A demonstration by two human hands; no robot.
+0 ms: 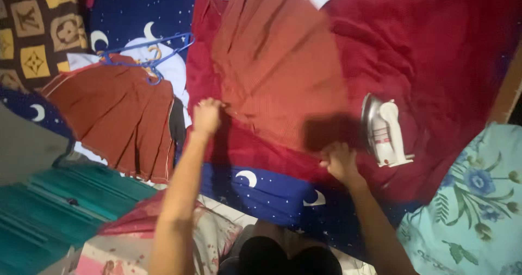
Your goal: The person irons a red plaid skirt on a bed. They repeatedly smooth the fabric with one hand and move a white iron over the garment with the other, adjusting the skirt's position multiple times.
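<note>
Pleated skirt (277, 63) on red cloth (435, 52); left hand (207, 116), right hand (339, 161) grip hem.

A home bedroom, moon-and-star bedsheet (261, 191) at bottom centre, white iron (385, 132) standing at right, blue hanger (147, 55) upper left, floral pillow (473, 199) lower right

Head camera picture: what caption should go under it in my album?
Both hands, left hand and right hand, grip the pleated red skirt on a red cloth, beside an upright iron.
</note>
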